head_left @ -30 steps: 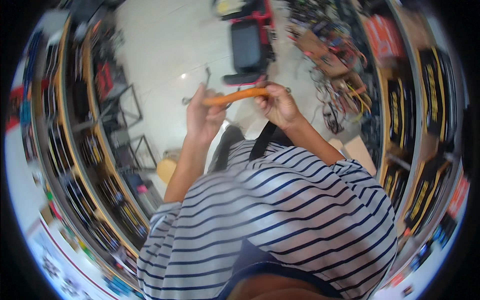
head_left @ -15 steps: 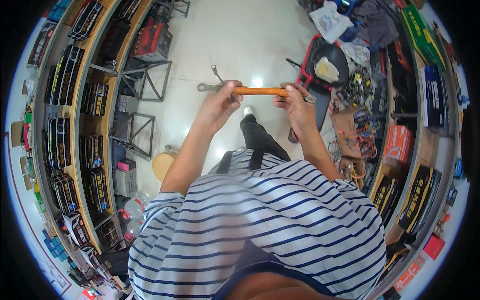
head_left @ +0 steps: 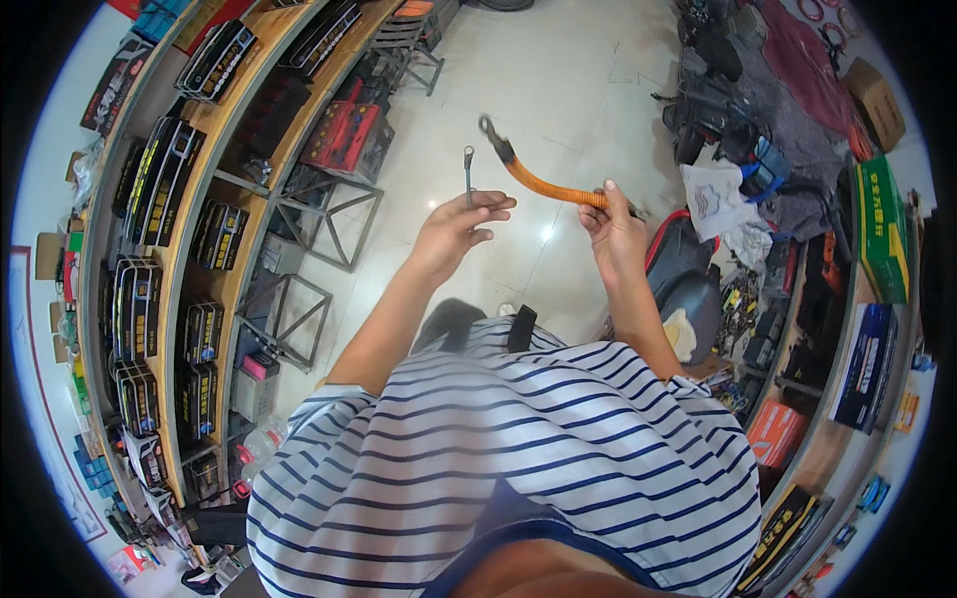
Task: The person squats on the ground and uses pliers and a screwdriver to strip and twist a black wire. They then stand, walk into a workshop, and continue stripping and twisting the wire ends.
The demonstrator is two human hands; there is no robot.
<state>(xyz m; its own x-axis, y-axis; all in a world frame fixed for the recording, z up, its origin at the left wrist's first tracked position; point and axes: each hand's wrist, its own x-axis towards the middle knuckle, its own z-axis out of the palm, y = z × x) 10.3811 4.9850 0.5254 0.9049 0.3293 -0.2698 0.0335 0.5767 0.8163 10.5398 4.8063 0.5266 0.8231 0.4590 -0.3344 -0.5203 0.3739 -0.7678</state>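
Observation:
My right hand (head_left: 618,237) is closed on one end of an orange corrugated cable (head_left: 546,187). The cable bends up and to the left, and a grey metal ring lug (head_left: 492,131) tips its free end. To its left, my left hand (head_left: 449,237) holds a slim metal wrench (head_left: 469,164) upright, its small ring end on top. The rest of the wrench is hidden behind the fingers, which are partly stretched toward the cable without touching it.
Wooden shelves (head_left: 164,299) with boxed batteries run along the left, beside metal stands (head_left: 324,214). On the right sit a dark red-edged seat (head_left: 683,289), a white bag (head_left: 713,194), loose parts and more shelving with a green box (head_left: 882,229). A tiled floor (head_left: 568,90) lies between.
My left hand has let go of the cable and keeps the wrench. The cable's free end now points up and left from my right hand. The view has shifted toward the room's far end.

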